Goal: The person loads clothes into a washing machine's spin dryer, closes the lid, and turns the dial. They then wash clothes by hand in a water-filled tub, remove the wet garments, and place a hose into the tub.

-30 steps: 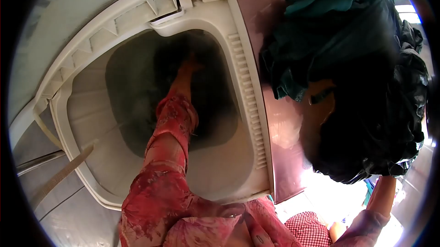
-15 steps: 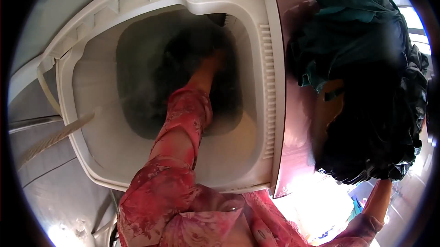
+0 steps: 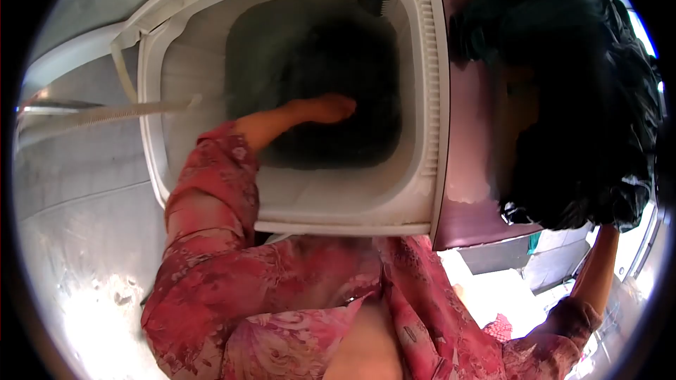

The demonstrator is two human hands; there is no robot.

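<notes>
My left hand (image 3: 325, 107) is inside the white washing machine tub (image 3: 204, 112), at the surface of dark, murky water (image 3: 267, 35). It points to the right, the back of the hand showing, its fingertips lost against the dark water and the dark mass (image 3: 352, 56) there. Whether that mass is cloth I cannot make out. On the right, my right forearm (image 3: 602, 267) rises to the lower edge of a heap of black and dark green clothes (image 3: 584, 119). The clothes cover my right hand, so its fingers are hidden.
The clothes lie over the machine's pinkish panel (image 3: 468, 147) beside the tub. A ribbed hose (image 3: 120, 111) crosses the tub's left rim. A white ridged strip (image 3: 429, 91) runs along the tub's right side. Grey floor (image 3: 91, 176) shows at left.
My left forearm has swung leftward, and the hand, blurred and partly under water before, now shows at the surface. The view has shifted. My right arm stays at the clothes.
</notes>
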